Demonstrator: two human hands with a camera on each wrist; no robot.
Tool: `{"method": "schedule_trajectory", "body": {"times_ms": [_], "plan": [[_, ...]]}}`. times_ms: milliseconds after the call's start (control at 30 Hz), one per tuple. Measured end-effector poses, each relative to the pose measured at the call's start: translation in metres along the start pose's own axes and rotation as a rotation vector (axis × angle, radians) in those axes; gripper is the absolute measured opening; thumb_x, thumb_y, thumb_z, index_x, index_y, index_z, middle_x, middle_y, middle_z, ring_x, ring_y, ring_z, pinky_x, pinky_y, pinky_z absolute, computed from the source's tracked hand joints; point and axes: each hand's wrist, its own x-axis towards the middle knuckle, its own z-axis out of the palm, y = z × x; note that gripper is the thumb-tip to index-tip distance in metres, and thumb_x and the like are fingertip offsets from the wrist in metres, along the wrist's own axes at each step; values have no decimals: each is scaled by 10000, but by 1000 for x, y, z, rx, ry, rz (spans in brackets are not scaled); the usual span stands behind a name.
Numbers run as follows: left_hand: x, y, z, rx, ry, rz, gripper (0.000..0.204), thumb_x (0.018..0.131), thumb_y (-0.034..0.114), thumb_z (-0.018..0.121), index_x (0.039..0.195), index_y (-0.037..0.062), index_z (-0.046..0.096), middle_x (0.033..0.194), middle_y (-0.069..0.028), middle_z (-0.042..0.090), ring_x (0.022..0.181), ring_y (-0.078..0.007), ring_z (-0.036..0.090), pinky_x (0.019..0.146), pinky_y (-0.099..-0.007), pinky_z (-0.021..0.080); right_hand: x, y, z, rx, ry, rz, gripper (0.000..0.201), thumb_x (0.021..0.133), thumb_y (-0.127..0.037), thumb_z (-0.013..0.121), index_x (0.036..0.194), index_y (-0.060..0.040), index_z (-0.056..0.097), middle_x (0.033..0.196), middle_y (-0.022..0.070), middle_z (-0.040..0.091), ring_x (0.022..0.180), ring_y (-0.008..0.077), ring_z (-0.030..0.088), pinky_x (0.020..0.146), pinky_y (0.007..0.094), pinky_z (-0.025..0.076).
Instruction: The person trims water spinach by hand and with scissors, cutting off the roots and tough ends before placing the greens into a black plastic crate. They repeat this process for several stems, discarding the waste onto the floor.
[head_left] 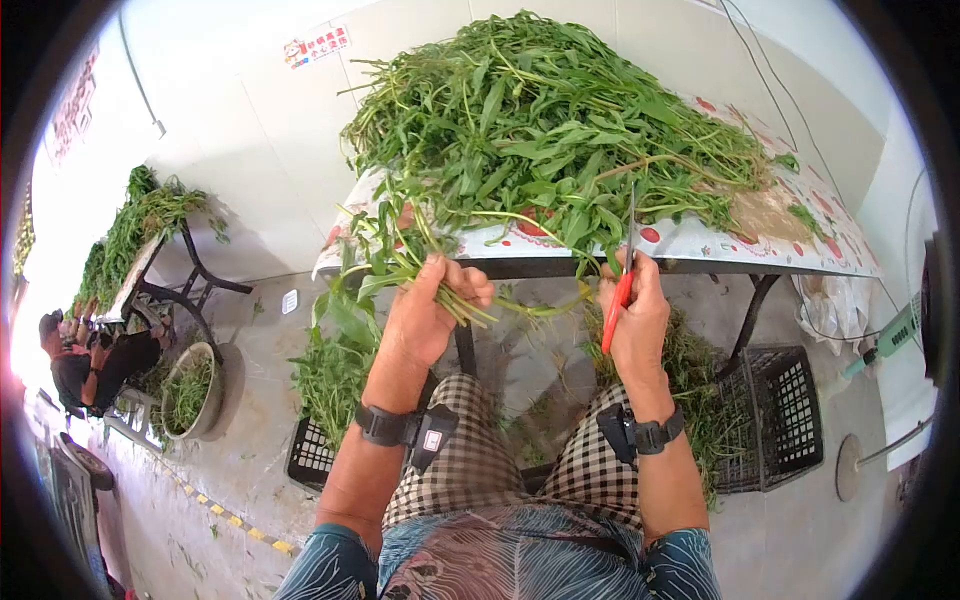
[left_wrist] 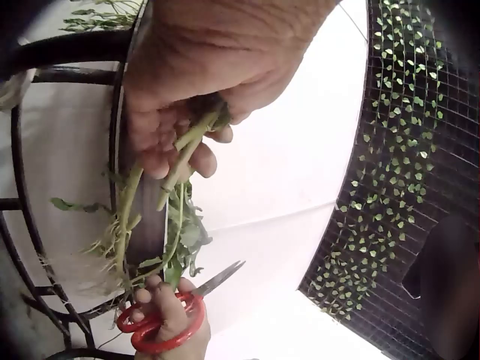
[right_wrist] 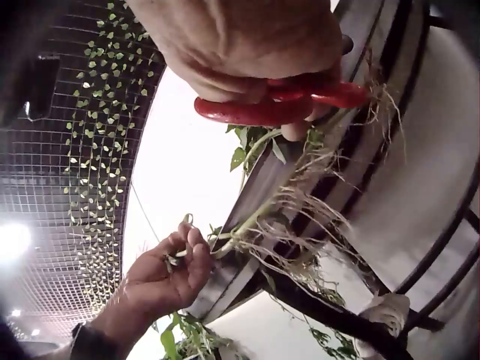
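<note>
My left hand (head_left: 420, 315) grips a small bunch of leafy green stems (head_left: 462, 308), cut ends toward the right. In my right hand (head_left: 645, 325) are scissors with red handles (head_left: 617, 312), their blades pointing up and away toward the table edge. A stem with stringy pale roots (right_wrist: 259, 217) stretches between the two hands; in the right wrist view one end is at the left fingertips, the other near the right fingers. Beyond the hands, a large heap of leafy greens (head_left: 540, 130) covers much of a table with a patterned cloth (head_left: 500, 243).
Black plastic crates stand below, one at right (head_left: 790, 420) beside rooty greens, one at left (head_left: 308, 460) under leafy bunches (head_left: 335, 375). Further left are a round basin (head_left: 215, 405) with greens, a second loaded table (head_left: 135, 275) and a seated person (head_left: 75, 375).
</note>
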Motion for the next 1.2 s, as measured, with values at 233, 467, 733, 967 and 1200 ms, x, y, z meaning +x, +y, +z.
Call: {"method": "schedule_trajectory", "body": {"times_ms": [233, 467, 733, 967, 1200], "plan": [[-1, 5, 10, -50, 88, -54, 315, 953, 247, 447, 1120, -11, 510, 1090, -167, 598, 894, -255, 615, 725, -368, 515, 6, 2, 0, -28, -76, 94, 381, 798, -39, 618, 1157, -31, 492, 873, 102, 632, 759, 159, 597, 710, 281, 478], [6, 11, 27, -36, 70, -67, 399, 946, 217, 460, 1246, -45, 432, 1225, -207, 513, 903, -247, 613, 662, -316, 521, 3, -1, -2, 2, -110, -33, 366, 765, 15, 629, 1108, -60, 524, 849, 90, 625, 752, 145, 595, 704, 262, 475], [31, 3, 22, -163, -36, -127, 385, 950, 222, 457, 1266, 4, 433, 1133, -144, 573, 768, -188, 581, 594, -272, 477, -6, -21, -6, -15, -193, -146, 401, 721, 62, 653, 1079, -83, 544, 841, 62, 620, 725, 141, 598, 653, 254, 487], [32, -1, 6, -254, -167, -14, 304, 939, 233, 490, 1172, 38, 507, 1015, -86, 594, 792, -180, 561, 622, -270, 473, -16, -1, 2, -22, -255, -6, 377, 752, 55, 639, 1089, -72, 529, 915, 65, 612, 760, 129, 590, 698, 246, 487], [34, 0, 5, -212, -148, -1, 190, 931, 223, 507, 1025, 59, 527, 1004, -79, 567, 858, -206, 588, 715, -294, 518, -29, -16, -9, 544, -471, 213, 528, 870, -323, 565, 1271, -55, 348, 1060, 101, 554, 885, 151, 565, 751, 239, 455]]}}
